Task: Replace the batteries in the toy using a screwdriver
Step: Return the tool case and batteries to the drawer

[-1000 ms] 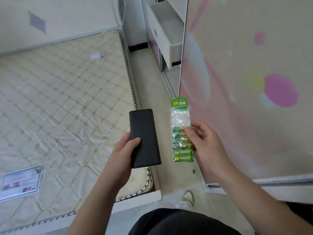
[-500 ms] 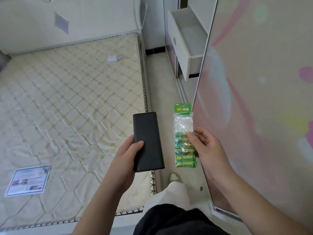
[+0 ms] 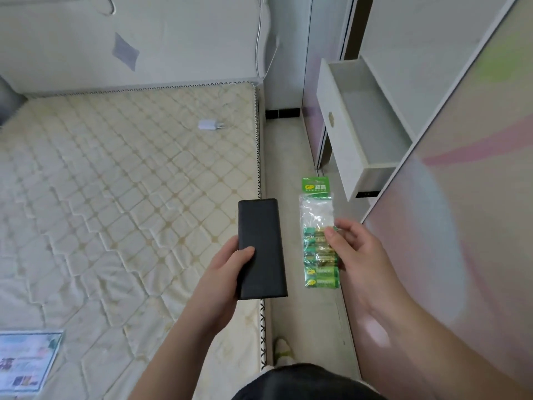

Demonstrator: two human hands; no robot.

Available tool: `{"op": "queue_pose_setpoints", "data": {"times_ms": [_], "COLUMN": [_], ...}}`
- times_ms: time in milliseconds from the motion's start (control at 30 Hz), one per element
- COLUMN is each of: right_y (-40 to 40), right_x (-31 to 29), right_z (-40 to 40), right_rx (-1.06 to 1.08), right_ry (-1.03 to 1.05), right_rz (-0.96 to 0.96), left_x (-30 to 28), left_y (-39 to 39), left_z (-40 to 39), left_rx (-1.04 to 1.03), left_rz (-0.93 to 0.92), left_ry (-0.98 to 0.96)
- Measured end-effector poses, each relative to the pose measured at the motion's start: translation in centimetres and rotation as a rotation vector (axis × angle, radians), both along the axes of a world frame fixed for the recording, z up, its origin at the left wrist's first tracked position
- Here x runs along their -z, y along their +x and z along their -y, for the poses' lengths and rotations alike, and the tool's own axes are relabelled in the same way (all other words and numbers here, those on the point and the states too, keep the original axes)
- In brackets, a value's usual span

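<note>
Here, bare mattress beside wardrobe.

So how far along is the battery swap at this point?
Barely started. Fetched: the right hand pinches a sealed battery pack, and the left hand grips a black case; whether it holds a screwdriver cannot be told. A white drawer stands open. No toy or bare screwdriver is in view, so unscrewing, swapping and closing all remain.

One black case, one battery pack, one white charger
</note>
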State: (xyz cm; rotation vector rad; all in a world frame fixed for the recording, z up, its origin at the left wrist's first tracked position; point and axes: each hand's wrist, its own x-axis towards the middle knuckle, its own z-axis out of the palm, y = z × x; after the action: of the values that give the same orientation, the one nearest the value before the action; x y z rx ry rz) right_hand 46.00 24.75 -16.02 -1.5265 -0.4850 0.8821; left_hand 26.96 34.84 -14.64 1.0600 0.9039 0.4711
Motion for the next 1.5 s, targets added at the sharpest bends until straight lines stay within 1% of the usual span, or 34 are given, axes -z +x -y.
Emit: {"op": "queue_pose_setpoints", "data": {"times_ms": [133,233,500,667,833,1100,1300,1500], "right_y": [2.4,4.2,11.1,15.9,19.0,22.7,26.5,30.3], "right_x": [-0.4,-0.5,-0.6,-1.6,-2.4,-2.5,-2.4,-2.9], "right_z": [-3.9,-6.3,-15.0,-21.8,-28.0,-36.4,-42.7,-46.4], "right_rx": [0.023,0.043,0.01,0.021,-0.014,-0.011,-0.003,0.111], "right_ry": [0.013,0.009,0.024,0.061,0.095,0.076,0.01,0.005], "right_rz": [0.008,0.011,0.034,0.004,-0.019,0.012,0.087,0.093], "left_x": [-1.0,-1.3,-0.7,-2.1,-3.1,-3.0,-2.6,-2.9], "left_y": [1.9,3.9,11.7,16.0,18.9,22.7,26.5,31.2], "left_z": [-4.8,-7.6,-14.8,-21.0,-26.2,-34.1,-42.3,-48.1], "left_rx": [0.017,0.019,0.03,-0.013,-0.019,-0.023,0.058,0.17], "left_rz": [-0.028,-0.008,-0.023,-0.039,-0.035,-0.006,0.015,0.06], "left_ry": [0.024,0.02,0.021,0.1,0.179,0.165,0.148,0.149]}}
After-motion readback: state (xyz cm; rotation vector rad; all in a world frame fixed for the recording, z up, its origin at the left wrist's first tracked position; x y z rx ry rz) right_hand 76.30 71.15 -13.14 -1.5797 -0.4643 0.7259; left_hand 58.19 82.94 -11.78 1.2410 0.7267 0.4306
